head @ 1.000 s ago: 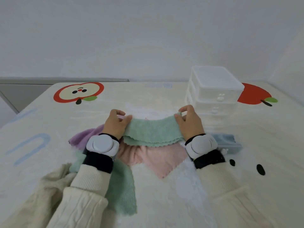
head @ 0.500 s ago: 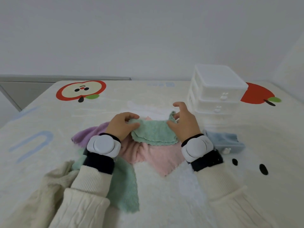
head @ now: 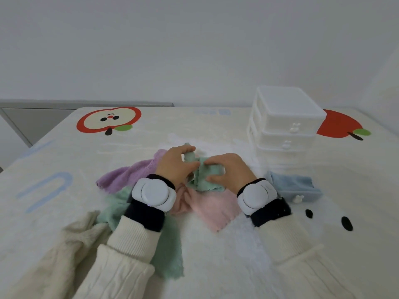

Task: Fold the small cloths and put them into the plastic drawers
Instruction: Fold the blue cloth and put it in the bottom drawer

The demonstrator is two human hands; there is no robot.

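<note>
On mat (head: 64, 160), L hand (head: 175, 167), R hand (head: 232, 170) pinch cloth (head: 203, 183).

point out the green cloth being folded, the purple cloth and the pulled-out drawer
green cloth being folded (head: 199, 184): head view, on its lower folded part
purple cloth (head: 127, 176): head view, on the middle of its uncovered part
pulled-out drawer (head: 313, 194): head view, on its front wall, right of the knob

Green cloth (head: 203, 183) largely behind left hand (head: 174, 167) and right hand (head: 228, 171), folds indiscernible.
</note>
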